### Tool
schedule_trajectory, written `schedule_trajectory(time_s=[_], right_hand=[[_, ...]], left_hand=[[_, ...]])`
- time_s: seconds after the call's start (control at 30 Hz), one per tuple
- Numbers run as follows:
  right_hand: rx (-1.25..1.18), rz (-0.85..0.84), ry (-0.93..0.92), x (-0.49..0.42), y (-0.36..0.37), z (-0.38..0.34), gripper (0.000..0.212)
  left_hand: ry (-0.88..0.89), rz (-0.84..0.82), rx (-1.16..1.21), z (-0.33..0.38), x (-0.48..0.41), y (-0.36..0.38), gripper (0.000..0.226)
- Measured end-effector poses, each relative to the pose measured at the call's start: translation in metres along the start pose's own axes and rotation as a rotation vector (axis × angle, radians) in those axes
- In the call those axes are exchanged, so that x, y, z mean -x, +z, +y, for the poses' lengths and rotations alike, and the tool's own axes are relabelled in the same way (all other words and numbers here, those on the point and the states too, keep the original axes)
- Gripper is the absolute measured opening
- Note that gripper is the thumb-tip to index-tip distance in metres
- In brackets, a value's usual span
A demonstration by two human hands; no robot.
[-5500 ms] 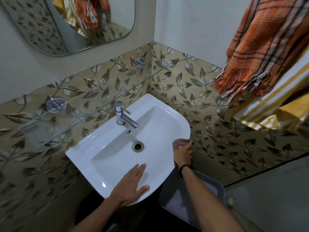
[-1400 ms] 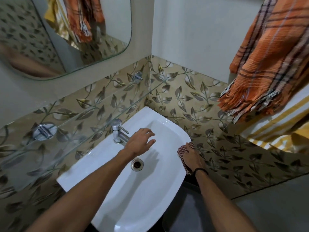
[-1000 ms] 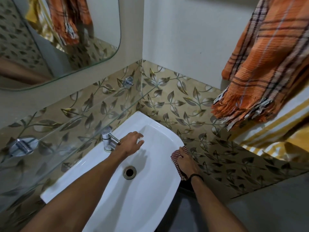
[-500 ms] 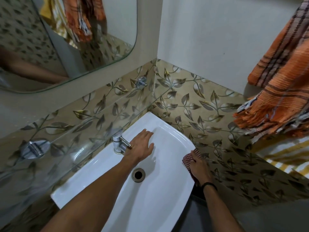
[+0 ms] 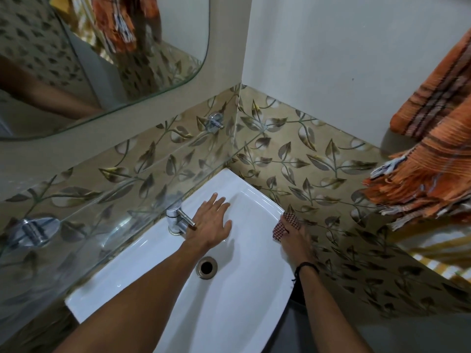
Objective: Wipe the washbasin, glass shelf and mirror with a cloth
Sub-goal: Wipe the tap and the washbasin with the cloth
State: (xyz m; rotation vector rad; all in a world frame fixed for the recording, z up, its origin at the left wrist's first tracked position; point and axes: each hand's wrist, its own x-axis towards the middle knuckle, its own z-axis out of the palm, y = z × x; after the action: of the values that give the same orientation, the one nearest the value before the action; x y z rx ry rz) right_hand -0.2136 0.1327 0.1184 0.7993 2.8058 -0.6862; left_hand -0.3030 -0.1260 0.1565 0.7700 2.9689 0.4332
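A white washbasin [image 5: 229, 296] is fixed in the tiled corner, with a chrome tap [image 5: 177, 220] at its back and a drain [image 5: 206, 267] in the bowl. My left hand [image 5: 210, 222] lies flat with straight fingers over the basin's back right part, beside the tap's lever. My right hand [image 5: 295, 242] presses a small red checked cloth [image 5: 286, 224] against the basin's right rim, near the wall tiles. A clear glass shelf [image 5: 84, 222] runs along the left wall above the basin. The mirror [image 5: 107, 54] hangs at the upper left.
Leaf-patterned tiles [image 5: 305, 169] cover both walls around the basin. An orange checked towel [image 5: 430, 159] hangs at the right, over a yellow striped cloth [image 5: 438, 250]. Chrome brackets [image 5: 33, 229] [image 5: 215, 121] hold the shelf.
My left hand went from the basin's front rim to the back beside the tap and flattened. My right hand slid the cloth further back along the right rim.
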Motion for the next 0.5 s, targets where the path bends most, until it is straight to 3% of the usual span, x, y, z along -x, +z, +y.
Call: schedule_trajectory(time_s=[0.1,0.23,0.5], right_hand=[[-0.004,0.041,0.055,0.02,-0.005,-0.013,0.073],[-0.056,-0.045,0.035,-0.005,-0.015,-0.02,0.067],[-0.045,-0.047,0.02,-0.007,-0.018,-0.031,0.066]], left_hand=[[-0.015,-0.004,0.001,-0.001,0.0,0.002,0.06],[-0.007,-0.002,0.008,0.001,0.0,0.001,0.06],[-0.014,-0.004,0.012,0.001,0.003,-0.003,0.058]])
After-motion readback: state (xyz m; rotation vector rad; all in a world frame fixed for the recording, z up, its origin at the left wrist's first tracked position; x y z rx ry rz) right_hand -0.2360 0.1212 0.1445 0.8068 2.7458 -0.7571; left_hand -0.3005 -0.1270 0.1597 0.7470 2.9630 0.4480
